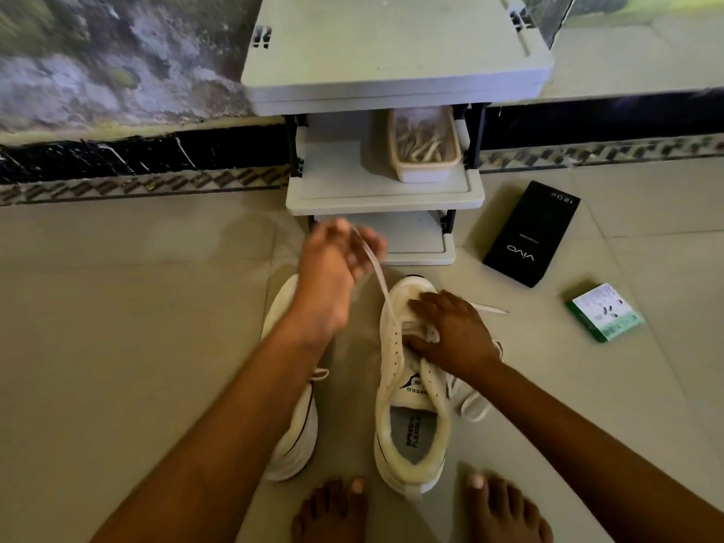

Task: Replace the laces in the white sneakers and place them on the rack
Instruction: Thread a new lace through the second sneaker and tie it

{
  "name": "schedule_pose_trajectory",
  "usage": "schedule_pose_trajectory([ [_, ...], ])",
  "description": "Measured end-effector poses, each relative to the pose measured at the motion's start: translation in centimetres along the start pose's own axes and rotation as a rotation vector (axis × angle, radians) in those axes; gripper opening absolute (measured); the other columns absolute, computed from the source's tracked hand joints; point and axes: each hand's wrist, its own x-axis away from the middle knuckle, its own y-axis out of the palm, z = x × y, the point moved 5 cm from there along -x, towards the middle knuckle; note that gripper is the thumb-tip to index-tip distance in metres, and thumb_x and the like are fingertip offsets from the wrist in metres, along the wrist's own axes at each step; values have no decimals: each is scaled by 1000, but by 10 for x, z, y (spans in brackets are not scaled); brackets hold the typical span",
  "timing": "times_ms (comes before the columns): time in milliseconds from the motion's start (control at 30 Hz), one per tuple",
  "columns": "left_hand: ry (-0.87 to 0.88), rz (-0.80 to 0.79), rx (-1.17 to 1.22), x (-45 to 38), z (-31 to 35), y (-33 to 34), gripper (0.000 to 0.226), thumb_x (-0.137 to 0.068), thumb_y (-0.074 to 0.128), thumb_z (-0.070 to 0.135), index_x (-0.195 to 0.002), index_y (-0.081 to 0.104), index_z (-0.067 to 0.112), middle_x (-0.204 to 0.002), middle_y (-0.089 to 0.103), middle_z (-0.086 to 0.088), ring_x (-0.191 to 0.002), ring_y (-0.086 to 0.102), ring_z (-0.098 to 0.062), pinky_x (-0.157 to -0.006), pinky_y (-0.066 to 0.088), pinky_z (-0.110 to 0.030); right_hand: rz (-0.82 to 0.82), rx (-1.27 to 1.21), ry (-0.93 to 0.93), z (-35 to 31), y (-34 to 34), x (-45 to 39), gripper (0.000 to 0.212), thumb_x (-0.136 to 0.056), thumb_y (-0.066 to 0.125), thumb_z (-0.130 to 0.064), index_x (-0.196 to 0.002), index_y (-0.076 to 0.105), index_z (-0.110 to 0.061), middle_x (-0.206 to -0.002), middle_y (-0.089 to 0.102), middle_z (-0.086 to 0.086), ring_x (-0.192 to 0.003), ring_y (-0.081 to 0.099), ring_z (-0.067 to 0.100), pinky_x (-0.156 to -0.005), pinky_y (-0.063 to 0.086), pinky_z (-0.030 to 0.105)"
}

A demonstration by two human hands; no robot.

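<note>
Two white sneakers stand on the tiled floor before a grey rack (pixel 386 197). My right hand (pixel 450 333) presses flat on the tongue and eyelets of the right sneaker (pixel 411 421). My left hand (pixel 337 264), blurred by motion, is raised above the shoes and pinches a white lace (pixel 378 282) that runs taut down into the right sneaker's left eyelet row. Another end of the lace (pixel 489 308) sticks out to the right past my right hand. My left forearm partly hides the left sneaker (pixel 297 444).
A beige tub (pixel 425 172) of laces sits on the rack's middle shelf. A black phone box (pixel 533 233) and a small green box (pixel 603 312) lie on the floor to the right. My bare feet (pixel 423 511) are at the bottom edge. A wall runs behind the rack.
</note>
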Motion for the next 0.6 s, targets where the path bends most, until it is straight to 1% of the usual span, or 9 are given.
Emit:
schedule_pose_trajectory([
  [67,119,-29,309,-9,54,7,27,-98,34,7,-75,45,14,-48,48,5,-39,44,-5,-47,43,-19,-85,-60,-25,3,-3,-1,70,-85,57,-54,-145,32,-27,-154,27,-4,-142,21,19,-114,17,30],
  [133,173,-25,261,-16,68,5,25,-98,33,7,-78,44,16,-46,41,8,-36,33,-4,-39,30,-17,-159,-163,-22,7,-5,1,78,-81,61,-55,-146,29,-26,-154,25,-2,-141,24,19,-113,21,33],
  [167,160,31,67,-17,59,-1,24,-99,34,9,-79,45,17,-49,41,8,-39,33,-4,-39,28,-17,-181,-200,-21,9,-6,1,82,-79,63,-56,-147,27,-26,-155,24,-2,-140,26,19,-114,24,34],
  [233,75,117,-649,-17,11,-18,18,-100,40,26,-85,49,21,-66,48,7,-54,42,-6,-48,33,-20,-198,-236,-15,11,-5,3,88,-77,64,-57,-148,22,-25,-155,23,-1,-140,26,18,-114,26,35],
  [300,-44,-74,-1262,-11,-50,-34,24,-98,40,41,-93,52,21,-82,54,4,-73,52,-11,-62,41,-26,-197,-276,-4,12,-1,5,90,-78,65,-55,-149,19,-25,-156,21,-2,-141,24,18,-114,24,33],
  [333,-54,-200,-1413,-6,-73,-37,27,-98,42,41,-92,54,18,-84,57,1,-78,55,-15,-69,43,-29,-192,-285,0,12,-1,5,90,-78,65,-55,-149,18,-25,-156,20,-2,-141,24,18,-113,23,32],
  [433,-32,-213,-1316,-2,-76,-35,25,-98,46,30,-81,58,15,-81,59,-5,-76,54,-16,-70,41,-27,-184,-248,0,11,0,5,89,-79,63,-57,-149,17,-26,-156,21,-2,-141,24,18,-113,23,33],
  [500,-3,-98,-1193,-12,-54,-31,23,-97,47,29,-86,62,15,-90,64,-5,-82,57,-16,-70,43,-26,-183,-246,3,12,1,5,89,-79,62,-57,-149,17,-26,-156,22,-2,-141,24,18,-113,23,34],
  [600,10,-94,-1338,-24,-38,-27,35,-96,46,41,-104,62,12,-103,64,-6,-95,60,-23,-86,48,-37,-185,-254,15,13,2,4,89,-79,62,-58,-149,17,-27,-156,22,-2,-141,24,18,-113,23,34],
])
